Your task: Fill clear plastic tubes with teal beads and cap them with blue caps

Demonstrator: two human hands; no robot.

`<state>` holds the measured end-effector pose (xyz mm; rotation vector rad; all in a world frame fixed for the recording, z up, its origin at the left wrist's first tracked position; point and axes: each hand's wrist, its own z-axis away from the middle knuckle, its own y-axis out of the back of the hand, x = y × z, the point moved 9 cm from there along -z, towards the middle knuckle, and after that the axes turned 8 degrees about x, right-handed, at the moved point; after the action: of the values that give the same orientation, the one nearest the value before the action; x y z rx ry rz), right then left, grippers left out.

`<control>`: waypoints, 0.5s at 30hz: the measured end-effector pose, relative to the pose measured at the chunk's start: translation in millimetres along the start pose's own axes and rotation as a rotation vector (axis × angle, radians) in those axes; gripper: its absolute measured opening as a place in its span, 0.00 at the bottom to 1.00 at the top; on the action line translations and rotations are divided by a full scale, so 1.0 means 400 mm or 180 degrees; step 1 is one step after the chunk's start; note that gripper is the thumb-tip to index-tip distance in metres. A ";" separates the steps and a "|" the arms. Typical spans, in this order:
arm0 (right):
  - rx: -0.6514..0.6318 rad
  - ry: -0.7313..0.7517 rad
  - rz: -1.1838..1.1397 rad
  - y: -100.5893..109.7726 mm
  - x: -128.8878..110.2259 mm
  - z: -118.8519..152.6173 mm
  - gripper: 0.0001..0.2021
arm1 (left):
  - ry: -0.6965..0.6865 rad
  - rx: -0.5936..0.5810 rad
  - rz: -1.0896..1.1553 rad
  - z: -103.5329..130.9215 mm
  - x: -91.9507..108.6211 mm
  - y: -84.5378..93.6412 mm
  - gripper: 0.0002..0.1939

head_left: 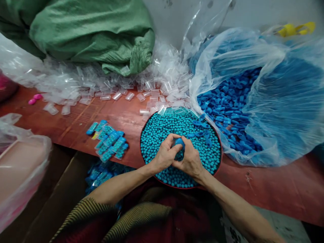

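Both of my hands meet over a round red-rimmed tub [221, 152] full of small teal balls [162, 130]. Between my left hand [165, 152] and my right hand [190, 158] is a small clear container with a blue cap [180, 142]; the fingers of both hands close round it. Part of the container is hidden behind my thumbs and fingers. Several loose blue caps [208, 138] lie on the balls just right of my hands. To the left, a small pile of filled containers with blue caps [111, 141] rests on the red table [273, 189].
Clear empty containers [162, 81] are heaped along the back, partly under a green sack [93, 33]. At right, an opened plastic bag [286, 98] holds many blue caps [227, 101]. More filled containers [97, 175] lie below the table's front edge. A plastic-lined box [20, 165] stands at left.
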<state>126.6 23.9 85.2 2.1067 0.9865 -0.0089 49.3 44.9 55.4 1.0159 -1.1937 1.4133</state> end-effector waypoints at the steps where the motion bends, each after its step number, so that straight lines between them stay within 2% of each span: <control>1: 0.0014 -0.0033 0.0009 -0.003 0.001 0.003 0.40 | 0.0041 0.0017 0.0030 -0.001 -0.001 -0.001 0.09; 7: -0.0059 -0.0265 -0.0113 -0.020 0.016 0.011 0.41 | 0.0102 0.0173 0.0039 -0.014 -0.019 0.009 0.10; 10: -0.0486 -0.0618 -0.0606 -0.037 0.047 0.007 0.41 | 0.0137 0.0010 0.0164 -0.019 -0.028 0.006 0.16; 12: -0.0895 -0.0785 -0.0918 -0.050 0.062 0.008 0.45 | 0.0254 -0.0155 0.0329 -0.020 -0.036 0.001 0.22; 15: -0.1207 -0.0704 -0.0980 -0.050 0.064 0.008 0.49 | 0.0513 -0.0252 0.0453 -0.014 -0.055 0.002 0.26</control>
<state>132.4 45.9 62.0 1.5608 1.0734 -0.1909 51.9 46.7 32.9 0.7596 -1.2117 1.5158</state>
